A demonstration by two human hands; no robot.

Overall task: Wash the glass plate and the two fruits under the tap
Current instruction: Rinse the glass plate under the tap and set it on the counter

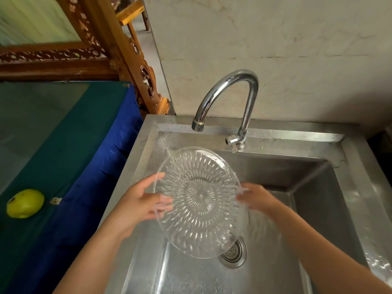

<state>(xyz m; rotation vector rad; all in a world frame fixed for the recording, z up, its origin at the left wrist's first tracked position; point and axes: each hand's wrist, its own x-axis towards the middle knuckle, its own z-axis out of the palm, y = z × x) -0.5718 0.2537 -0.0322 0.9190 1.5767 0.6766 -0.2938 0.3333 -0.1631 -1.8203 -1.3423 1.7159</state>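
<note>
The plate (199, 200) is over the sink (331, 187), before the tap (229, 100), between both hands. One fruit (25, 203) lies on the tabletop (63, 145), left of the sink.

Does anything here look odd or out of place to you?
Only one thing: a single green fruit lies on the cloth-covered table left of the sink; no second fruit is in view. The glass plate, held by the left hand and right hand, looks intact.
</note>
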